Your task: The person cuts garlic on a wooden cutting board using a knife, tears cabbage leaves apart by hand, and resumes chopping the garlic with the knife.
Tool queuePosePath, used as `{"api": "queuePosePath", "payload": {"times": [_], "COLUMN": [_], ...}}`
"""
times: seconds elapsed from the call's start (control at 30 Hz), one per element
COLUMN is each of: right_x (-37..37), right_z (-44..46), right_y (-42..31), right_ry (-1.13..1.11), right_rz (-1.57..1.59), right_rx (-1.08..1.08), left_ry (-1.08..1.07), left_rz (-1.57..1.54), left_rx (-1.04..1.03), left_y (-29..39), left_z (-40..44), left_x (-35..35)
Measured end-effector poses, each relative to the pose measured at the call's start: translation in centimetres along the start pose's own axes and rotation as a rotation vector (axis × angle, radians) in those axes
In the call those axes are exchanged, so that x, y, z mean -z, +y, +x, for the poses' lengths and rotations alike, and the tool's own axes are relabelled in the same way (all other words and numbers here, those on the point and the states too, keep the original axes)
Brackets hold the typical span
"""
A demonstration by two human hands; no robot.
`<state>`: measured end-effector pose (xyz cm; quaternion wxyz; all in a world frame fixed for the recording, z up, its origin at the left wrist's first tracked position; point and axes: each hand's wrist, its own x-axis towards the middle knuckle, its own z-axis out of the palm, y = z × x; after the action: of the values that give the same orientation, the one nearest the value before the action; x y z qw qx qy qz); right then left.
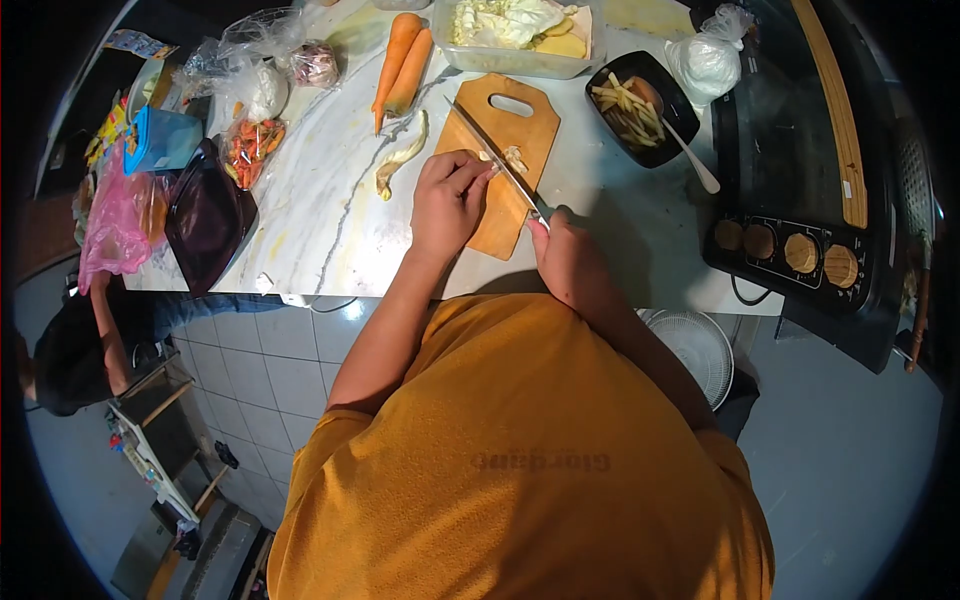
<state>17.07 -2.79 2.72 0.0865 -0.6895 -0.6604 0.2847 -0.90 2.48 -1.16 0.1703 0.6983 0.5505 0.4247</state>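
Note:
My right hand (572,258) is closed round the handle of a knife (500,163), whose blade lies diagonally over the wooden cutting board (540,118). At the board's left side my left hand (449,203) has its fingers bent together beside the blade, on a small pale piece too hidden to name. Small pale cut pieces (515,158) lie just right of the blade. A curved, pale, peel-like strip (402,157) rests on the marble counter left of the board, and two carrots (403,65) are above it.
A plastic container (520,62) of cabbage stands behind the board. To the right are a black bowl (640,148) with cut strips and a spoon, a white bag (706,62) and a stove (800,245). Bagged vegetables (252,150) and another person (80,350) are at left.

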Motion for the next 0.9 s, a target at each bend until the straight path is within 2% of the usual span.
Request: {"api": "queuePosePath", "payload": {"times": [0.4,0.9], "right_x": [0.5,0.8], "right_z": [-0.2,-1.0], "right_y": [0.2,-0.1], "right_ry": [0.048,0.084], "right_rz": [-0.012,0.108], "right_rx": [-0.018,0.074], "left_ry": [0.000,0.010], "left_rz": [0.007,-0.004], "left_rx": [-0.006,-0.017], "left_y": [0.4,0.4], "left_z": [0.1,-0.1], "left_x": [0.2,0.2]}}
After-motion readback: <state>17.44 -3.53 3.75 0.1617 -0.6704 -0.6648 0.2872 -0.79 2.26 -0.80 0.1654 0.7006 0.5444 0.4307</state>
